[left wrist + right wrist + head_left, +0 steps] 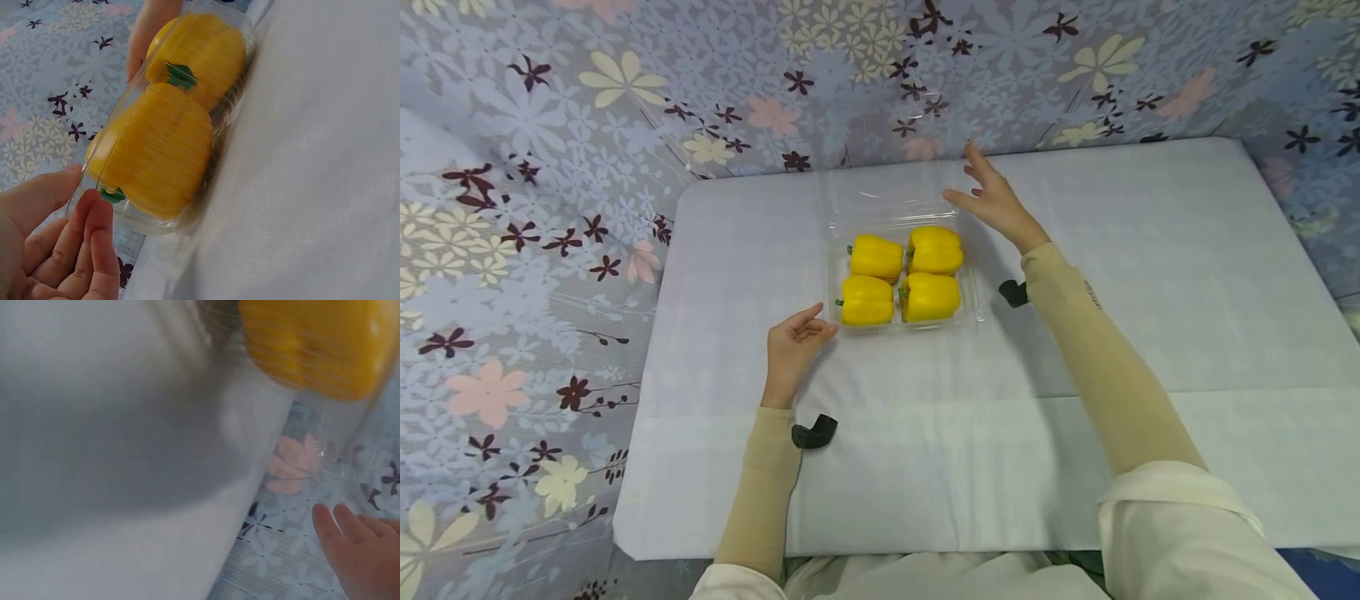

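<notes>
Several yellow bell peppers (867,301) with green stems lie in two rows inside a clear plastic clamshell box (972,310). Its transparent lid (880,197) stands raised at the back, faint against the patterned cloth. My left hand (793,343) is at the box's front left corner, its fingers loosely bent. In the left wrist view, fingertips (74,170) of that hand meet or nearly meet the clear wall. My right hand (996,204) is beside the lid's right edge, fingers spread; whether it touches the plastic cannot be told. In the right wrist view its fingers (337,531) look extended.
A white cloth covers the table (722,250). Floral-patterned fabric (625,92) stands behind the table and along its left side. Black wrist mounts (814,432) sit on both forearms. The table's front edge is close to the person's body.
</notes>
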`<state>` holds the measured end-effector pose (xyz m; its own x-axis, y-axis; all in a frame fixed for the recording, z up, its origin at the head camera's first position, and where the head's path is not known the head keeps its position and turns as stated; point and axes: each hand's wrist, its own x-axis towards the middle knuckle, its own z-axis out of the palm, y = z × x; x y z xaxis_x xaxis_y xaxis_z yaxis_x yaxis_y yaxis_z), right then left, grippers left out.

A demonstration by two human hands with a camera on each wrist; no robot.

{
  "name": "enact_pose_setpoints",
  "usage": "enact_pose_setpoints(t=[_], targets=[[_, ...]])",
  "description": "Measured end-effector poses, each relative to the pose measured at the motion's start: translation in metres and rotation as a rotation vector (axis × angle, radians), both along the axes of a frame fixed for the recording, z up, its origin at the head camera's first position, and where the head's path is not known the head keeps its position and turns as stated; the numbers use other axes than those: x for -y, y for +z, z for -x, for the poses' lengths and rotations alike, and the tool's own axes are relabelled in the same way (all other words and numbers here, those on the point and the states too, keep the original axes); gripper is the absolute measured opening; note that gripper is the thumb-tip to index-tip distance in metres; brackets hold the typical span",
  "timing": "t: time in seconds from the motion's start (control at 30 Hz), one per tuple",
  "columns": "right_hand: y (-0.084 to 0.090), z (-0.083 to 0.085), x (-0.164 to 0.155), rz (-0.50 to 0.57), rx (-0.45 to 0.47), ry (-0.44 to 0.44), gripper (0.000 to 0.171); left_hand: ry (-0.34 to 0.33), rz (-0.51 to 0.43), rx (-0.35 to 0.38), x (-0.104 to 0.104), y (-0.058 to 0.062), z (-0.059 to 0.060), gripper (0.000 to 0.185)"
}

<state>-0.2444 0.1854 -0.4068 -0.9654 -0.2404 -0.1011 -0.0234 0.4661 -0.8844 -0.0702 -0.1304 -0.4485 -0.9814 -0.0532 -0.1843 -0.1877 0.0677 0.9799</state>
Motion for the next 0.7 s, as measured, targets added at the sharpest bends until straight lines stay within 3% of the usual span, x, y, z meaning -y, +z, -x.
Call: enact_pose_setpoints(t=[0.23, 0.47, 0.7], targets=[[-0.008, 0.003, -0.001, 0.005, 0.038, 0.002, 0.084, 0.005, 0.025, -0.048, 0.0, -0.011, 0.001, 0.05], [0.0, -0.006, -0.004, 0.046, 0.104, 0.003, 0.083, -0.002, 0.016, -0.022, -0.003, 0.013, -0.004, 0.049], [-0.008, -0.01, -0.014, 0.013, 0.036, -0.009, 0.079, 0.012, 0.008, -0.014, -0.003, 0.011, -0.003, 0.048]])
